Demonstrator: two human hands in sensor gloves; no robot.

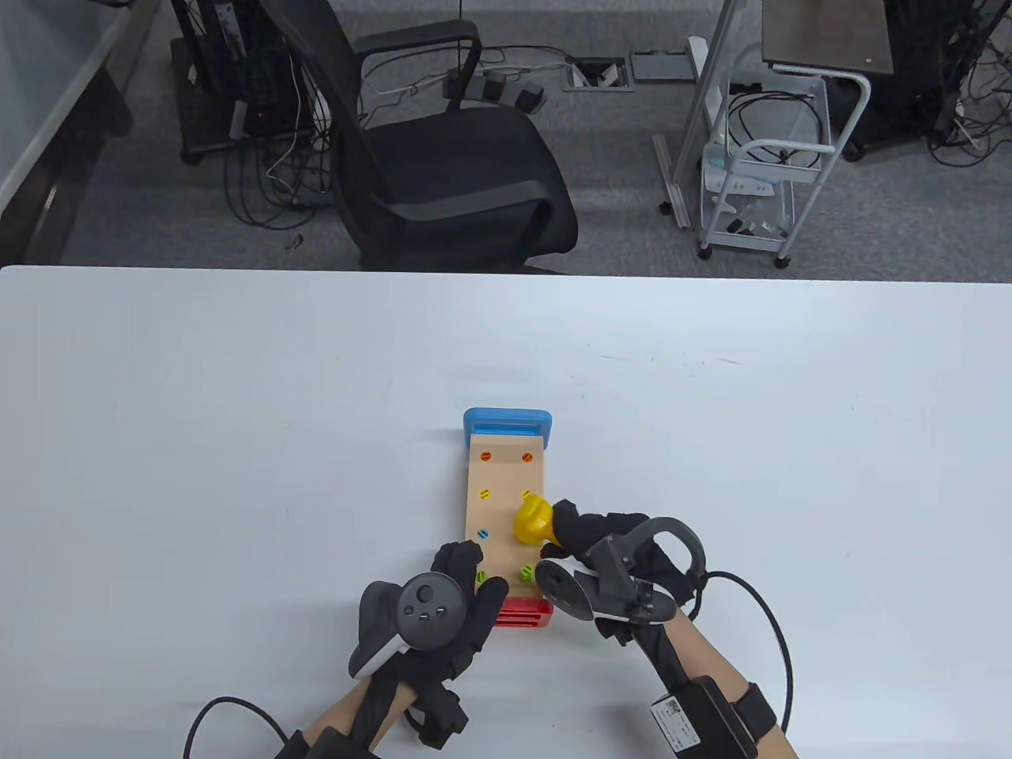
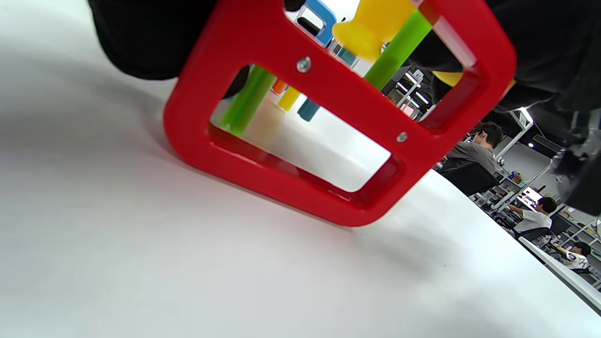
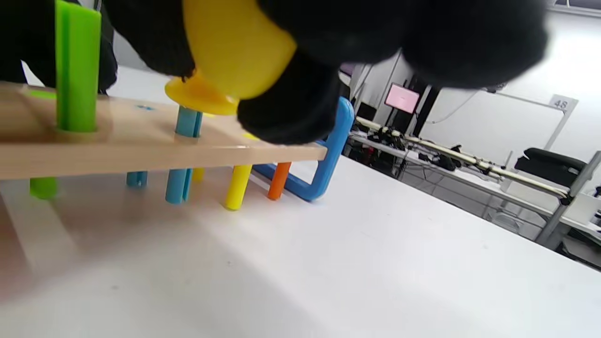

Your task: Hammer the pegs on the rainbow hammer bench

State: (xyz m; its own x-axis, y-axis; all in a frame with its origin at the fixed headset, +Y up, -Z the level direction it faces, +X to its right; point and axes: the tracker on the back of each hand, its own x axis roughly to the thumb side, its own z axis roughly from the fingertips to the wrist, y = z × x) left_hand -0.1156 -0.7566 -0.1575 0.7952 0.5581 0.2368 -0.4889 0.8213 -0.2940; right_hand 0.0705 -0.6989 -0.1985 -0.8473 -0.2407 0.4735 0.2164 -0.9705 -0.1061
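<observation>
Lying lengthwise on the white table (image 1: 237, 411), the rainbow hammer bench (image 1: 506, 514) consists of a flat, pale wooden deck with a smooth grain, carried between two glossy plastic end frames: a blue end frame (image 1: 507, 422) at the far side and a red end frame (image 1: 523, 613) nearest the person. Each frame is a rounded rectangular loop; in the left wrist view the red one is fixed by two small metal screws. Cylindrical plastic pegs with slotted tops pass through the deck in pairs, among them orange pegs (image 1: 507, 457), a yellow peg (image 1: 484, 496), a blue peg (image 1: 483, 535) and a green peg (image 1: 526, 571) that stands tall above the deck in the right wrist view. The right hand (image 1: 609, 553), in a black fabric glove, grips the yellow hammer (image 1: 533, 519), whose flared, smooth head touches a blue peg on the right side. The left hand (image 1: 455, 605) rests on the bench's near left corner, fingers (image 1: 461, 560) laid over the deck beside the red frame. The tabletop is matt and lightly scuffed. Beyond it lie grey carpet, a black mesh office chair (image 1: 443, 158), a white wire cart (image 1: 763, 182) and loose cables (image 1: 269, 182).
</observation>
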